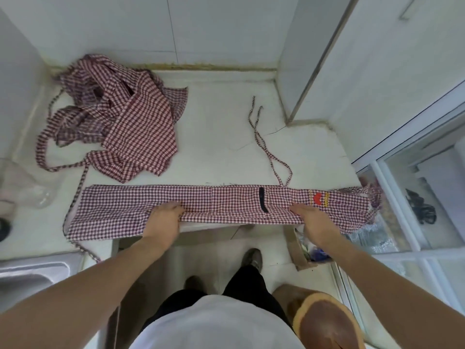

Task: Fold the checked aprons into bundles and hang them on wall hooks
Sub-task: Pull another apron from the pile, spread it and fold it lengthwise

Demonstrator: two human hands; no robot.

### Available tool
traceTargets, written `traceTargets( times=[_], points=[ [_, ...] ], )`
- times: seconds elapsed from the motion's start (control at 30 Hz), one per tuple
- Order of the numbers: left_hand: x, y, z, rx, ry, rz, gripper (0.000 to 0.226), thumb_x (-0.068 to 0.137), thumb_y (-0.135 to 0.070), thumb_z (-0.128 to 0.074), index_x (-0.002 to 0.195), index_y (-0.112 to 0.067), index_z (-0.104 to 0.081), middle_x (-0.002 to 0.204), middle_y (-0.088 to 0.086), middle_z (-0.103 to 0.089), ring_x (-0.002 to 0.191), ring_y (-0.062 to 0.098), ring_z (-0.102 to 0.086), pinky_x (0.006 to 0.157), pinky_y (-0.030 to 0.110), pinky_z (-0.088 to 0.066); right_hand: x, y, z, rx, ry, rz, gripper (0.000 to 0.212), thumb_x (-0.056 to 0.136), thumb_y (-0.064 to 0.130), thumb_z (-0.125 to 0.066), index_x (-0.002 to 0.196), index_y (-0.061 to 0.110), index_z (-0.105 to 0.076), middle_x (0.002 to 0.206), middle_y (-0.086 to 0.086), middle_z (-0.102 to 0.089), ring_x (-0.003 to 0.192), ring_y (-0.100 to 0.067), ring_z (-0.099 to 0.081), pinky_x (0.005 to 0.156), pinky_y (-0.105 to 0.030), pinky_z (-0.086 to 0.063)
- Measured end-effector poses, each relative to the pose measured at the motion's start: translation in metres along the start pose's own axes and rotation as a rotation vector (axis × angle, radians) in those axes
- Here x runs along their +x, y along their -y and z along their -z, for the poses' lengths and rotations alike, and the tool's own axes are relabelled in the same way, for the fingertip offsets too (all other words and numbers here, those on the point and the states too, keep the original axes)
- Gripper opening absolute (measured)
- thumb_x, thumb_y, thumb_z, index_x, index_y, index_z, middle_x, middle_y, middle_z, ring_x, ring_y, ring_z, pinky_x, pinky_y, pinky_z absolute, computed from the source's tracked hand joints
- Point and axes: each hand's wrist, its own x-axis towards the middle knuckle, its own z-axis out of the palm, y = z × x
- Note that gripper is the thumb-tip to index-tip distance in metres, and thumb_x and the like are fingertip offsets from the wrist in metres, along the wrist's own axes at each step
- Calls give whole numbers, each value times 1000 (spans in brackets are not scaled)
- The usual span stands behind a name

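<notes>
- Containers first: cardboard box (pixel 300 250) on the floor under the worktop (pixel 221 137) edge, some bluish stuff in it, too blurry to say what. Steel sink (pixel 32 275) at lower left, can't see anything in it.
- Aprons: I count two checked lots. Folded apron (pixel 221 202) lies as a long strip along the front edge of the worktop, two thin ties trailing off toward the wall. Crumpled heap (pixel 118 122) sits at the back left, maybe more than one in there, can't tell.
- Hands: two. My left hand (pixel 166 217) pinches the strip's near edge, fingers curled on top; right hand (pixel 312 220) does the same further right, beside the red patch (pixel 317 198).
</notes>
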Motion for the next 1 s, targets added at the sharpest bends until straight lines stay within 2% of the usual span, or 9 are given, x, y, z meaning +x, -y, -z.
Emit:
traceTargets(
  times=[0.2,0.3,0.4,0.5,0.6,0.7,0.8,0.87,1.0],
  points=[
    [26,0,47,-67,519,-14,28,101,-27,-48,121,-16,-65,119,6,-67,102,21,-63,94,33,-50,-11,-11,26,-13,253,-7,44,89,-3,-52,129,10,-65,132,-7,-64,119,-25,-61,101,-28,-44],
    [23,-7,63,58,871,-34,45,101,-47,-45,122,-10,-62,117,3,-64,103,21,-61,94,33,-48,-20,-1,35,-131,575,-134,27,98,9,-49,120,7,-63,115,-8,-67,109,-27,-64,89,-31,-50],
    [24,-15,75,91,1073,3,52,98,-49,-51,131,-10,-58,131,6,-60,117,25,-58,102,35,-44,-28,8,43,-262,851,-205,36,98,6,-48,134,4,-50,132,-13,-56,121,-27,-54,98,-32,-41],
    [34,-12,80,-32,1189,140,52,92,-50,-61,128,-12,-60,128,6,-62,113,24,-60,103,38,-45,-27,3,57,-290,886,-331,53,88,1,-58,139,7,-46,141,-16,-50,131,-38,-47,108,-44,-42],
    [47,-10,88,54,1095,100,60,91,-59,-59,129,-12,-60,126,4,-63,109,21,-60,102,35,-46,-13,-16,67,-177,858,-402,74,77,-7,-61,144,14,-40,145,-17,-46,134,-41,-43,108,-53,-41],
    [57,-3,90,137,957,47,66,89,-63,-58,128,-10,-61,124,4,-64,107,21,-61,97,32,-48,11,-23,83,-163,778,-398,35,80,-10,-59,113,-1,-56,133,-18,-54,127,-36,-50,108,-46,-42],
    [64,19,80,98,790,91,59,91,-56,-60,127,-9,-60,115,2,-63,101,19,-61,87,27,-49,31,-28,92,-151,603,-451,10,91,-7,-52,89,-4,-61,97,-11,-59,92,-24,-59,93,-31,-49],
    [68,35,73,29,659,150,55,92,-54,-58,125,-9,-60,114,1,-64,99,17,-60,88,27,-49,47,-36,94,-61,414,-482,34,98,-1,-40,65,8,-44,84,-7,-55,86,-24,-60,88,-29,-49],
    [81,57,66,29,530,206,45,94,-46,-60,119,-9,-65,108,2,-63,94,17,-60,85,27,-49,89,-45,99,118,285,-496,40,99,2,-34,61,12,-36,80,-11,-57,92,-29,-58,68,-29,-46]
  ],
)
